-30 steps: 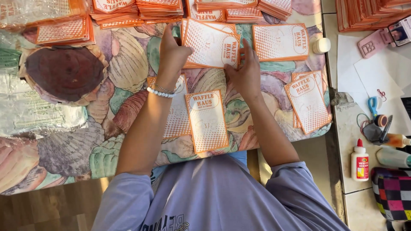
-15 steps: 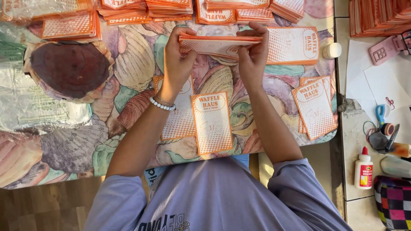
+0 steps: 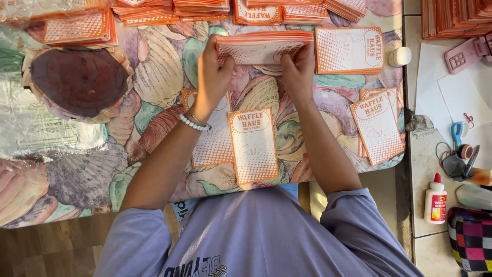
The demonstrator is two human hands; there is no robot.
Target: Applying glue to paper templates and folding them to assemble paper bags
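Both my hands hold one orange-and-white paper sleeve (image 3: 259,48) above the table, folded along its top edge. My left hand (image 3: 214,77) pinches its left end and my right hand (image 3: 299,72) pinches its right end. A white bead bracelet (image 3: 193,123) sits on my left wrist. Below my hands, a flat paper sleeve (image 3: 253,145) lies on a shell-patterned tablecloth (image 3: 82,169), partly over another one (image 3: 210,146).
Stacks of orange sleeves (image 3: 169,9) line the far edge, with one (image 3: 349,50) at right and a small pile (image 3: 379,128) near the table's right edge. A side surface holds a glue bottle (image 3: 435,199), blue scissors (image 3: 457,132), a pink punch (image 3: 466,54) and more stacks (image 3: 453,18).
The sleeve lay flat under my hands a second ago. It has since been lifted and folded over, and my hands now pinch its ends along the fold.
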